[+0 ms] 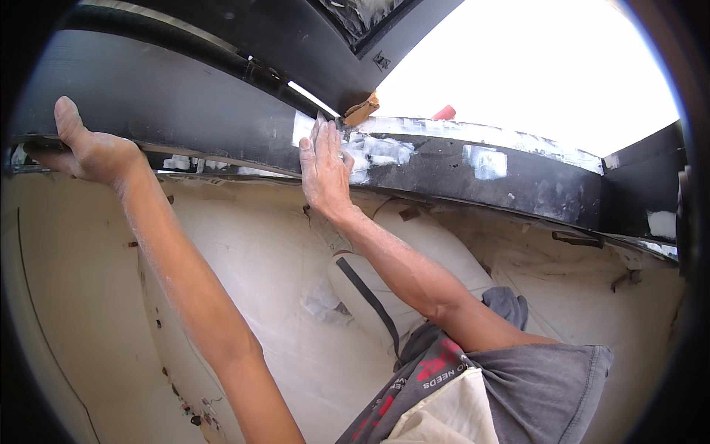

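A long dark panel (185, 103) with a bent, beam-like shape runs across the upper part of the head view. My left hand (103, 154), dusted white, is at its lower edge on the far left. The thumb points up in front of the panel; the fingers stretch left along the underside, partly in shadow. My right hand (328, 166) lies flat against the panel near the middle, fingers straight and pointing up. Its fingertips are beside a white filler patch (381, 150); another patch (486, 161) shows farther right. No tool is visible in either hand.
Above the right hand, an orange-brown block (362, 109) sits at the corner of a dark frame (355, 70). A red piece (444, 112) rests on the panel's top edge. Below lies pale sheeting (244, 244) with a black strap (367, 300) and scattered debris (196, 414).
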Motion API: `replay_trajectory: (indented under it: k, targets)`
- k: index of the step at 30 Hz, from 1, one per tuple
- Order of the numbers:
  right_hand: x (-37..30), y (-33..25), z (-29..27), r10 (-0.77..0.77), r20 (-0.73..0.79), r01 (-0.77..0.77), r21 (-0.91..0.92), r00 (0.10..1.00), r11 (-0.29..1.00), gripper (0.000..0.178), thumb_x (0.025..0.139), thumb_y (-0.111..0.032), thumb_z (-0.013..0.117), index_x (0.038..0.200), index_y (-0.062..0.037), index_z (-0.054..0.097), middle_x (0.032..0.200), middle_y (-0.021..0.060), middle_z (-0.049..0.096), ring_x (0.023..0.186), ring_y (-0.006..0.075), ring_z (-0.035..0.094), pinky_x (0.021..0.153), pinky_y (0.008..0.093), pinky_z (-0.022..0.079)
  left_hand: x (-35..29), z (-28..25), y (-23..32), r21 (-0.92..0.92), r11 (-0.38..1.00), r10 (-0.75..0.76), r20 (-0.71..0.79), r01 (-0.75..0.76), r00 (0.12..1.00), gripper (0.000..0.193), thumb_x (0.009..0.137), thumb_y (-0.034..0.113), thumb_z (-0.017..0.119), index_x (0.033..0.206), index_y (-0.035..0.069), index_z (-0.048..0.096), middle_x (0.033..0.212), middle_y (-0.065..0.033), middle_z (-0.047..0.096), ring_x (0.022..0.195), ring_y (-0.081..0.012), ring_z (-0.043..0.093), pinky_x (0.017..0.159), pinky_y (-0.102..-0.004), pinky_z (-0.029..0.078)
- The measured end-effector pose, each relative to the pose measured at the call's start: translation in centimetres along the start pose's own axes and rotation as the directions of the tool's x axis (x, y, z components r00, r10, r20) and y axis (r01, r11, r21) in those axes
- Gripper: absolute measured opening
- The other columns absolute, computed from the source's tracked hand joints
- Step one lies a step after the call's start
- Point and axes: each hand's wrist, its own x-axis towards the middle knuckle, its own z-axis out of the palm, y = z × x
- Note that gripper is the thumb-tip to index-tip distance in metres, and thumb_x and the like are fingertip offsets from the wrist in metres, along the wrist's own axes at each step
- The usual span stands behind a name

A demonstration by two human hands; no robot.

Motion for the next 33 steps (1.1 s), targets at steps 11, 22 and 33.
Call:
replay_trajectory:
  k: [11, 22, 33]
  targets:
    - [1.6, 0.5, -0.5, -0.053, -0.123, 0.034, -0.152, 0.991, 0.988, 0.061, 0.107, -0.04, 0.039, 0.147, 0.005, 0.04, 0.151, 0.0247, 0.044, 0.141, 0.0413, 0.039, 0.11, 0.0573, 0.027, -0.2, 0.4, 0.5, -0.019, 1.0, 0.016, 0.013, -0.016, 1.0, 0.088, 0.088, 0.035, 0.068, 0.154, -0.001, 0.022, 0.148, -0.0236, 0.039, 0.131, -0.0325, 0.048, 0.114, -0.0419, 0.042]
    - [1.1, 1.3, -2.8, -0.387, -0.139, 0.323, -0.34, 0.911, 0.883, 0.056, 0.08, -0.013, 0.066, 0.135, -0.0042, 0.06, 0.131, 0.0155, 0.067, 0.127, 0.037, 0.059, 0.106, 0.0548, 0.034, 0.1, 0.3, -0.7, -0.114, 0.988, 0.1, -0.028, -0.102, 0.995, 0.074, 0.089, 0.032, 0.068, 0.146, -0.001, 0.035, 0.141, -0.0216, 0.046, 0.128, -0.0314, 0.05, 0.113, -0.0407, 0.042]
    - [6.8, 0.8, -5.9, -0.002, 0.158, 0.085, -0.517, 0.987, 0.852, 0.02, 0.084, -0.013, 0.062, 0.096, -0.0041, 0.075, 0.094, 0.0264, 0.072, 0.093, 0.0437, 0.07, 0.085, 0.0486, 0.055, 0.3, 0.3, -1.0, -0.187, 0.978, 0.089, -0.024, -0.092, 0.996, 0.09, 0.089, 0.034, 0.073, 0.154, -0.003, 0.023, 0.15, -0.0207, 0.035, 0.137, -0.0298, 0.042, 0.119, -0.0408, 0.035]
